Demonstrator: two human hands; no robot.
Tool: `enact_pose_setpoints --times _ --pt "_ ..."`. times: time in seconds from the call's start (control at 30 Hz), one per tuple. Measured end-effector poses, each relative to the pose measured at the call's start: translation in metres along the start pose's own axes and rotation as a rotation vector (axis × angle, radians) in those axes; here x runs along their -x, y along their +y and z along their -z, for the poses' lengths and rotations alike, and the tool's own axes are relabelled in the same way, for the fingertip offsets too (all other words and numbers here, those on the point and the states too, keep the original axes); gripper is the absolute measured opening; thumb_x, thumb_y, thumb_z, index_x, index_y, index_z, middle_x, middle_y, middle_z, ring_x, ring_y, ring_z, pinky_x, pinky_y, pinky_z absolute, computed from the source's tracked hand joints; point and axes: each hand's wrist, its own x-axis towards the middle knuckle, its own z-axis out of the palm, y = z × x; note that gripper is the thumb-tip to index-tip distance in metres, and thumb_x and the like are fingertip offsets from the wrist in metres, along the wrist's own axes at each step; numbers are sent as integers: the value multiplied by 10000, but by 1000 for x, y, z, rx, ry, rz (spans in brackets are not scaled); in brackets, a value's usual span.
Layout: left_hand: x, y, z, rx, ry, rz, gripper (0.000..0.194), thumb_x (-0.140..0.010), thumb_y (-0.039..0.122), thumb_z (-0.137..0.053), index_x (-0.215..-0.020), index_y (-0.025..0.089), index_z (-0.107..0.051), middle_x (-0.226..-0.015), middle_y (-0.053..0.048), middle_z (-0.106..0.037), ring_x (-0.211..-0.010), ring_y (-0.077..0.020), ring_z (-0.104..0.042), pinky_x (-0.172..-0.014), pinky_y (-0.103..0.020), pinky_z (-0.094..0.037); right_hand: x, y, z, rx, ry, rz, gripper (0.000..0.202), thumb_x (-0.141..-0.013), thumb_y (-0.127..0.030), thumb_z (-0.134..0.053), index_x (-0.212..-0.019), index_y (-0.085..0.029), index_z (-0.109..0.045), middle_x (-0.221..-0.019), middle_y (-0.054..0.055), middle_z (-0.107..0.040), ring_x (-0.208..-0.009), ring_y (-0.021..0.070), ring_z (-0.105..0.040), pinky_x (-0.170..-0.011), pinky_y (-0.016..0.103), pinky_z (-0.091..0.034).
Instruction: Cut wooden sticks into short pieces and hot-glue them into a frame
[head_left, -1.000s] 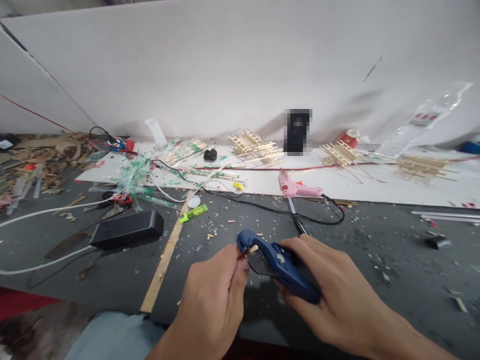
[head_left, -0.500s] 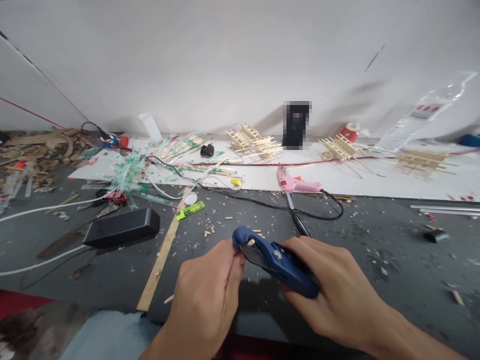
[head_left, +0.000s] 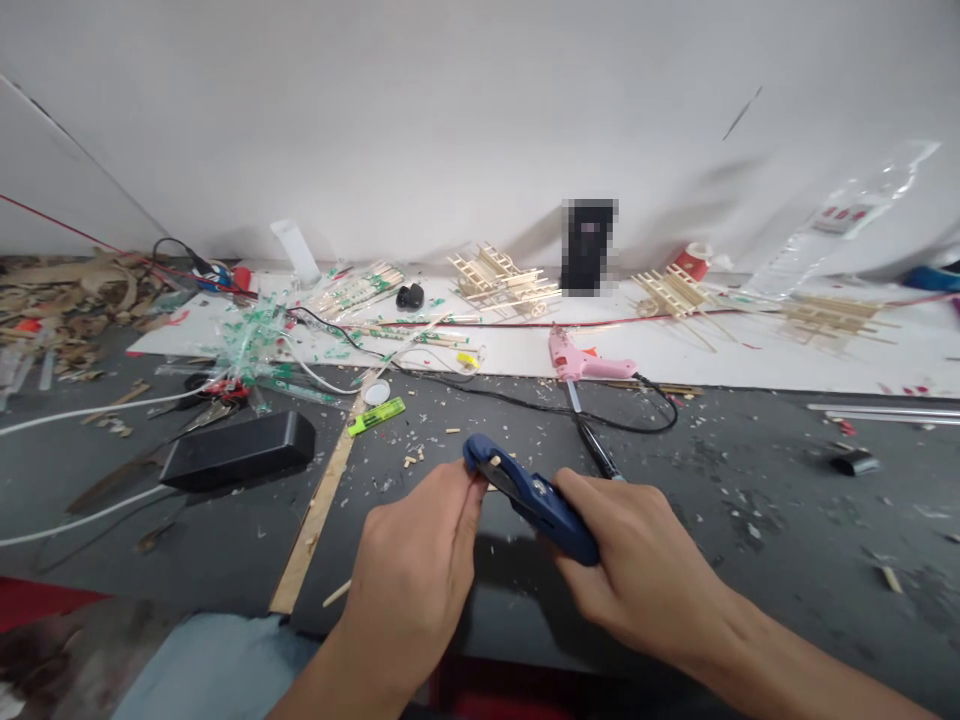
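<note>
My right hand (head_left: 630, 560) is wrapped round the handle of a blue cutter (head_left: 536, 500), whose curved jaw points up and left. A short end of a thin wooden stick (head_left: 496, 461) pokes out at the jaw. My left hand (head_left: 420, 560) is closed in a pinch right beside the jaw tip, around the stick, most of which is hidden by the fingers. Several small cut wooden bits (head_left: 412, 461) lie on the dark table just beyond my hands.
Behind stand a pink glue gun (head_left: 592, 362) with a black cable, wooden stick models (head_left: 502, 282) and a phone (head_left: 588, 245). To the left are a black box (head_left: 240, 450), plastic wrappers (head_left: 255, 345) and a green lighter-like strip (head_left: 376, 416). A clear bottle (head_left: 844, 220) leans at right.
The blue cutter has tilted and its handle has swung slightly left and up with my right hand; its handles look closer together. My left hand stays nearly in place. The view has shifted slightly.
</note>
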Motion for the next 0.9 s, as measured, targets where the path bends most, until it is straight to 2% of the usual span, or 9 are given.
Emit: enact_pose_setpoints --times 0.13,0.4,0.7,0.9 --pt "-2 -4 -4 -33 7 16 279 -1029 158 -421 -767 220 -493 -576 64 -466 -459 -115 -465 -501 -246 -328 -4 -1 -1 12 -70 -81 156 -854 -264 -503 -727 -239 -417 -625 4 -621 -537 182 -580 -550 302 -254" --pt "-6 -6 -4 -67 -47 95 300 -1034 187 -402 -765 215 -533 -599 38 -556 -496 -136 -526 -523 -261 -330 -16 -5 -1 49 -133 -128 159 -871 -293 -505 -730 -222 -485 -663 43 -676 -565 196 -614 -572 312 -238" --pt "-3 -6 -4 -108 -103 127 326 -1056 219 -358 -819 203 -582 -645 -1 -642 -552 -178 -631 -527 -281 -349 -13 -3 -8 35 -117 -159 241 -917 -351 -496 -718 -217 -521 -634 43 -674 -543 190 -605 -571 304 -242" --pt "-3 -5 -2 -25 -138 159 294 -1058 227 -366 -915 202 -621 -802 -23 -739 -726 -202 -731 -610 -266 -437 -16 -8 -14 -103 -58 -166 308 -920 -402 -497 -674 -219 -518 -558 -2 -581 -487 142 -477 -555 287 -249"
